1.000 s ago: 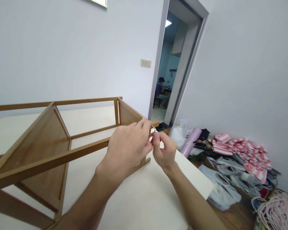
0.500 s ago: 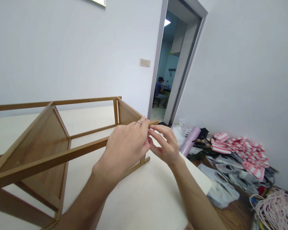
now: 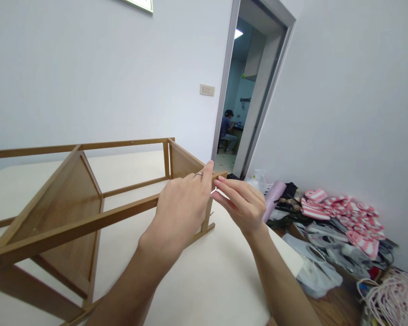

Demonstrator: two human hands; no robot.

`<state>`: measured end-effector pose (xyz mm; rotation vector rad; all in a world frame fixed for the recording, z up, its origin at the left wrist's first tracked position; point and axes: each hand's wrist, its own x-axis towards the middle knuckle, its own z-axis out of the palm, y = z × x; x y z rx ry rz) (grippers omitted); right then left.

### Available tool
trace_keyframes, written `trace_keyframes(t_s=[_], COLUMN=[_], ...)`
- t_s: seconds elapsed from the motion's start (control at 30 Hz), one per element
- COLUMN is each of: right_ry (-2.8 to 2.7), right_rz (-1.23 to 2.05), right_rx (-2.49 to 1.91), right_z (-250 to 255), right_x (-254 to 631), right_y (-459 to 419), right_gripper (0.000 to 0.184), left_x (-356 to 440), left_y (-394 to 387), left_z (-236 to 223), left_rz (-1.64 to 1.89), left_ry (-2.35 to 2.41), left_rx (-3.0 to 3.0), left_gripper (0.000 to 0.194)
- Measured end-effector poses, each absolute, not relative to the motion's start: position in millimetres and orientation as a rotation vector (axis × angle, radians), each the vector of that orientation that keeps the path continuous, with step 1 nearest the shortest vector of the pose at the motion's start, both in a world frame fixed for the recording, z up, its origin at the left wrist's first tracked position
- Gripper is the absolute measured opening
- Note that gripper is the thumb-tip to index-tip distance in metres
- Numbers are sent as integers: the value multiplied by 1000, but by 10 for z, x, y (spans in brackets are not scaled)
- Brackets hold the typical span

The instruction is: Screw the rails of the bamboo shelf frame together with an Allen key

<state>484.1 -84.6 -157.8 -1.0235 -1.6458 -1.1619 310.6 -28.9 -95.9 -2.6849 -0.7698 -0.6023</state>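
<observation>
A brown wooden shelf frame (image 3: 122, 212) lies on its side on a white table (image 3: 204, 280), its panels standing crosswise between long rails. My left hand (image 3: 187, 203), with a ring on one finger, wraps over the near rail close to its right end. Just beyond it, my right hand (image 3: 243, 201) is closed in a pinch at the end of that rail. A thin, shiny metal piece (image 3: 214, 190), like a hex key, shows at the right fingertips. My fingers cover most of it, and the left fingertips are partly hidden behind the rail.
Right of the table, the floor holds a pink roll (image 3: 274, 199), red-and-white striped cloth (image 3: 347, 215), plastic bags (image 3: 318, 274) and a heap of pale rope (image 3: 391, 294). A doorway (image 3: 231, 90) opens ahead, where a person (image 3: 227, 127) sits in the further room.
My right fingers have closed into a tighter pinch, and the shiny metal piece now shows between the hands. My left hand keeps its hold on the rail. The view has shifted slightly.
</observation>
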Motion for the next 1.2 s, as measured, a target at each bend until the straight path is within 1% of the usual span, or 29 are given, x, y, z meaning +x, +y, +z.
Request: trace_keyframes(t_s=[0.07,0.2,0.37,0.47,0.6,0.7,0.73,0.8,0.87,0.9,0.93,1.03,1.07,1.2], right_ry=[-1602,-1487,-1299,-1153,-1075,-1065,-1057,-1035,-1019,-1012,-1004,-961,-946,-930], right_rz=[-1214,-1304,-1314,-1119,-667,-402,-340,-231,-126,-76,-28,106,148,217], right_rx=[-1043,-1147,-1319,-1372,-1360,-1288,-1258,-1198,-1144,-1119,-1093,-1019,-1001,-1006], right_z=[-1547,-1488,-1408,-1363,-1346,-1355,-1357,-1352,-1342,-1337,-1333,-1334,-1341,-1409], right_x=[4798,4701,4580,4539,4551,4556,4553,4550,4561,4573,4589,4636,4645,4641], right_y=[-841,-829,-788,-754,-723,-720,-721,-720,-711,-703,-695,-669,-663,-661], right_gripper=[24,10,7,15,20,23,24,25,21,19,18,20,20,18], left_x=[3121,3132,3124,3119,3120,3117,3115,3109,3103,3101,3100,3102,3104,3110], left_y=[-307,-325,-320,-321,-323,-324,-326,-329,-330,-329,-326,-311,-306,-297], left_z=[-963,-958,-948,-942,-944,-940,-935,-923,-916,-917,-922,-946,-954,-960], left_rz=[-605,-631,-685,-683,-677,-692,-695,-687,-676,-680,-692,-731,-738,-741], left_ry=[-831,-855,-853,-848,-834,-815,-806,-775,-748,-738,-731,-712,-712,-714], left_rx=[-2678,-2686,-2691,-2692,-2671,-2659,-2661,-2682,-2707,-2714,-2714,-2700,-2697,-2685], left_gripper=[66,69,77,79,74,70,66,49,33,30,32,46,48,44])
